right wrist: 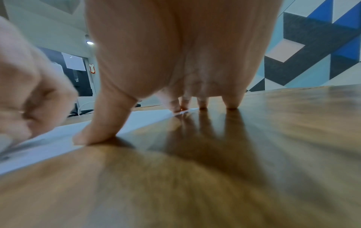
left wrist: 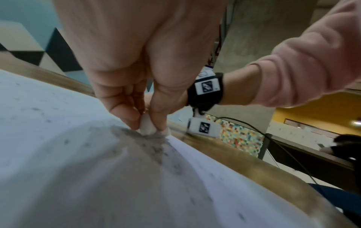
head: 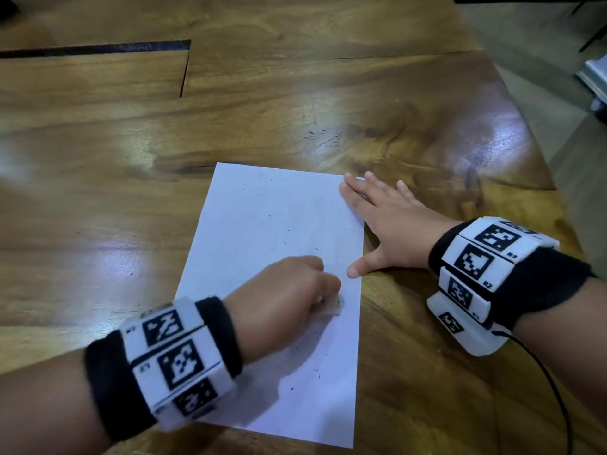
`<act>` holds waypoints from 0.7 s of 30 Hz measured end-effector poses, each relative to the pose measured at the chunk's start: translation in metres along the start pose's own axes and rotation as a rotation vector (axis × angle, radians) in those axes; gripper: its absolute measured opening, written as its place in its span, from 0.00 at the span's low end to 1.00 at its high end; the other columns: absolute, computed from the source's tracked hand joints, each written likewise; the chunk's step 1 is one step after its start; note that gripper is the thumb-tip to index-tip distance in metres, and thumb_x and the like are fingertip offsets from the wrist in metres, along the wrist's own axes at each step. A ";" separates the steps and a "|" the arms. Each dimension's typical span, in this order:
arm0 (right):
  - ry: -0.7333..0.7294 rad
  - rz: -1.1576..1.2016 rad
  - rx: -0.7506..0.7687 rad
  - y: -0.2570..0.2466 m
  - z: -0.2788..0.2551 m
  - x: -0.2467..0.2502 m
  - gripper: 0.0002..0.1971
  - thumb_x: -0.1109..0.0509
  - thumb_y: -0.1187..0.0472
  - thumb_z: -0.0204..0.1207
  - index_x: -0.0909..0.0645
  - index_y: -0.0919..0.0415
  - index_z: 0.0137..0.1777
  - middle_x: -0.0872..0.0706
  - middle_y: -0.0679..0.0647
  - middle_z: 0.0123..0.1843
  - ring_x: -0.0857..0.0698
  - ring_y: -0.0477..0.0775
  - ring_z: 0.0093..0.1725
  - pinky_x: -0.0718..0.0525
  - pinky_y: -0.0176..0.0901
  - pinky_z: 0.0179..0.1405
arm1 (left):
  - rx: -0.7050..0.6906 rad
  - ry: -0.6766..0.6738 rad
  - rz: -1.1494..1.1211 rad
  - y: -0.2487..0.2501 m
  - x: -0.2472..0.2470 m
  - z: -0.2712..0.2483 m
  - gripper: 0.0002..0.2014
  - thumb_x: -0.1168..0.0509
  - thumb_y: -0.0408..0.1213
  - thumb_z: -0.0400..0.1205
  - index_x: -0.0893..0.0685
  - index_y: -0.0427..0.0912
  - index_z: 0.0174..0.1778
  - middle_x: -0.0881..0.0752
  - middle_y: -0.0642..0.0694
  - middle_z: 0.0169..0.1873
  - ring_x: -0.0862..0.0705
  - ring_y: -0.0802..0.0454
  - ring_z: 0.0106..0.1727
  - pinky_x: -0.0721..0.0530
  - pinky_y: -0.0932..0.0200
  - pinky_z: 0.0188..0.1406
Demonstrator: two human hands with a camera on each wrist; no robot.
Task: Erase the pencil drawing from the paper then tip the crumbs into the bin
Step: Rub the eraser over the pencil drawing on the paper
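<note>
Your tabletop (head: 295, 93) carries the white paper (head: 262, 224), flecked with grey smudges and dark crumbs (head: 308, 353). Your right hand (head: 394, 224) lies flat, fingers straight, across its right edge. Your left hand (head: 289, 290) pinches a small white eraser (left wrist: 147, 126) against the sheet. Wristband tags read R2, R3.

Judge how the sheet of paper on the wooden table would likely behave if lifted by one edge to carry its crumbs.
The paper is a thin single sheet, so it would probably sag. The right hand presses its edge flat while the left hand rubs the eraser, suggesting it slides easily. The loose crumbs would likely spill unless it is cupped.
</note>
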State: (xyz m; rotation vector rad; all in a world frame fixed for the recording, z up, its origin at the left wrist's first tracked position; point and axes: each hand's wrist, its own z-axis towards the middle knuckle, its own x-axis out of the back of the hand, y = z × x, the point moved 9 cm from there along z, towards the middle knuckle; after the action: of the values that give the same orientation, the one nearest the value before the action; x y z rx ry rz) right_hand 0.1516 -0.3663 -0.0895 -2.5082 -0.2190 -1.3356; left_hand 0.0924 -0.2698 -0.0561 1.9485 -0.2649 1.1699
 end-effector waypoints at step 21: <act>0.021 0.056 -0.018 0.000 -0.001 0.007 0.49 0.34 0.40 0.74 0.65 0.52 0.83 0.68 0.42 0.83 0.68 0.48 0.82 0.63 0.58 0.81 | 0.027 -0.013 -0.040 0.003 -0.006 0.005 0.06 0.37 0.34 0.76 0.20 0.46 0.34 0.25 0.49 0.33 0.23 0.47 0.36 0.23 0.53 0.38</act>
State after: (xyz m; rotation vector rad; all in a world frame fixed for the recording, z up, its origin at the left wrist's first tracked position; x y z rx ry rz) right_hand 0.1550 -0.3663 -0.0833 -2.4948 -0.1324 -1.3471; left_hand 0.0909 -0.2763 -0.0602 1.9767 -0.2171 1.1405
